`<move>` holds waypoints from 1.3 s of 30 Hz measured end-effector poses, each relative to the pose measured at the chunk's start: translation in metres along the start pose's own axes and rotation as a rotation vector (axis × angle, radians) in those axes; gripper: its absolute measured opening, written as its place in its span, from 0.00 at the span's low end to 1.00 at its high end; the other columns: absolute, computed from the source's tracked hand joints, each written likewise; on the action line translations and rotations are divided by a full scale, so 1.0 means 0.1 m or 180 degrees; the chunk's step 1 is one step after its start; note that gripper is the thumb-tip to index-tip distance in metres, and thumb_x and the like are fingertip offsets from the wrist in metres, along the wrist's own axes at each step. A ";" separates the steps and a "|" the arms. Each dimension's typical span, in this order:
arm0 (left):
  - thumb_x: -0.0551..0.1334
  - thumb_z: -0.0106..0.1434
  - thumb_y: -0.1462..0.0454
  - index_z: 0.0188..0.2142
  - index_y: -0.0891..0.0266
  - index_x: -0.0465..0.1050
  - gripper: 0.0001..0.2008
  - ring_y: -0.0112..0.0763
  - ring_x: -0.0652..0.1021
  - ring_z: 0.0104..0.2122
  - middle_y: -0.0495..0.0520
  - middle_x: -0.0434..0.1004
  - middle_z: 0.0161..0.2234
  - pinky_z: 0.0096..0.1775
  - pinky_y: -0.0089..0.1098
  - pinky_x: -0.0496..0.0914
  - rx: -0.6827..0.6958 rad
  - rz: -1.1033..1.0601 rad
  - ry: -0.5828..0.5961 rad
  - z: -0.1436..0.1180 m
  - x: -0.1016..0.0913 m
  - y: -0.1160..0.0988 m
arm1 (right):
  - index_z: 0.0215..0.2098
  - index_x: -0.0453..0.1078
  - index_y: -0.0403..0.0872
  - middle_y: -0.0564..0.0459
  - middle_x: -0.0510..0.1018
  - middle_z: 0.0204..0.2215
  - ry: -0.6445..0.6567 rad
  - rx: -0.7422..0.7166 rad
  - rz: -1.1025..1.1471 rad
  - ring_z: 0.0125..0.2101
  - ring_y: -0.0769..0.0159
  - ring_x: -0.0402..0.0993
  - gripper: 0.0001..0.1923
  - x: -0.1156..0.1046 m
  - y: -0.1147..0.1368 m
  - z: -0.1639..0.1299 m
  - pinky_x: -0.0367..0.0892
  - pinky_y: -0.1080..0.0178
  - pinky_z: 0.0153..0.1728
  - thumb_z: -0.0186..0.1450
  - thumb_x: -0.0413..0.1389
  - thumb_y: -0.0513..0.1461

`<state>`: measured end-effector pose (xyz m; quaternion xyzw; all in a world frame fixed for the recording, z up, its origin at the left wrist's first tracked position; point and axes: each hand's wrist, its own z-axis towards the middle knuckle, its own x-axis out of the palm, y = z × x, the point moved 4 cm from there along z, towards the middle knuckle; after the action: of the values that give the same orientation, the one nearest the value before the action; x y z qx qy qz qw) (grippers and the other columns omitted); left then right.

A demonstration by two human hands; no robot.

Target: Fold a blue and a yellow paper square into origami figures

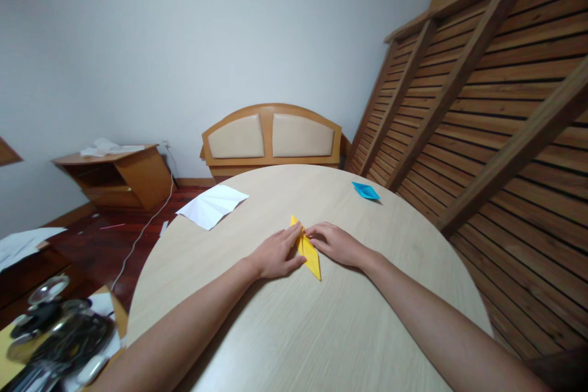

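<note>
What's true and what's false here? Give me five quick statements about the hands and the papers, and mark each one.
1. The left hand rests on the folded yellow paper. True.
2. The right hand is on the blue folded paper. False: it is at the yellow paper, and the blue one lies apart from both hands.
3. The white sheet is on the left side of the table in this view. True.
4. The white sheet is perfectly smooth. False: creases fan across it.
5. The table has a straight far edge. False: its far edge is curved.
</note>
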<state>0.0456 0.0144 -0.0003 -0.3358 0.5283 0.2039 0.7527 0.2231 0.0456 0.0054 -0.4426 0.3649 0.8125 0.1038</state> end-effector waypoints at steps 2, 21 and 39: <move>0.57 0.67 0.53 0.68 0.65 0.50 0.35 0.47 0.56 0.67 0.67 0.51 0.68 0.65 0.47 0.56 0.0073 0.0048 0.0057 0.00 0.01 0.00 | 0.46 0.74 0.49 0.48 0.80 0.46 0.0011 -0.0054 -0.0032 0.48 0.58 0.74 0.10 0.01 0.00 0.00 0.67 0.56 0.51 0.68 0.54 0.38; 0.47 0.73 0.55 0.69 0.68 0.48 0.30 0.45 0.50 0.69 0.65 0.47 0.70 0.67 0.48 0.50 -0.0259 0.0246 0.0401 0.02 0.10 0.06 | 0.63 0.63 0.47 0.47 0.64 0.65 0.0636 0.0114 -0.0564 0.68 0.53 0.49 0.24 0.03 0.08 -0.04 0.49 0.50 0.67 0.70 0.49 0.44; 0.53 0.71 0.58 0.66 0.60 0.58 0.26 0.45 0.59 0.66 0.61 0.57 0.67 0.65 0.50 0.57 -0.0024 0.0189 0.0119 0.01 0.02 0.02 | 0.48 0.78 0.53 0.51 0.74 0.58 0.0639 -0.0328 -0.0152 0.61 0.52 0.64 0.14 -0.11 0.09 -0.05 0.59 0.49 0.61 0.67 0.56 0.45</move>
<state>0.0459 0.0162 -0.0029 -0.3266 0.5512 0.2218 0.7350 0.2286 0.0372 0.0165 -0.5350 0.3205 0.7791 0.0632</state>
